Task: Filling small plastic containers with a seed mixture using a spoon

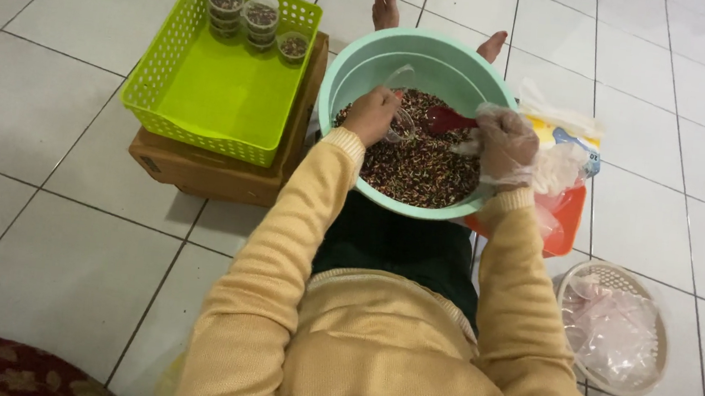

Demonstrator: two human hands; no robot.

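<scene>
Our left hand (370,114) gripped 1 light, crushable clear plastic cup (399,124) by its wall while our gloved right hand (505,142) clasped a stiff red plastic scoop (448,119).

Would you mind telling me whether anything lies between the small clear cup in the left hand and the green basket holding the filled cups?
Only the teal bowl's rim separates the clear cup, held by the left hand, from the green basket. The basket's near floor is bare; filled cups sit at its far end.
</scene>
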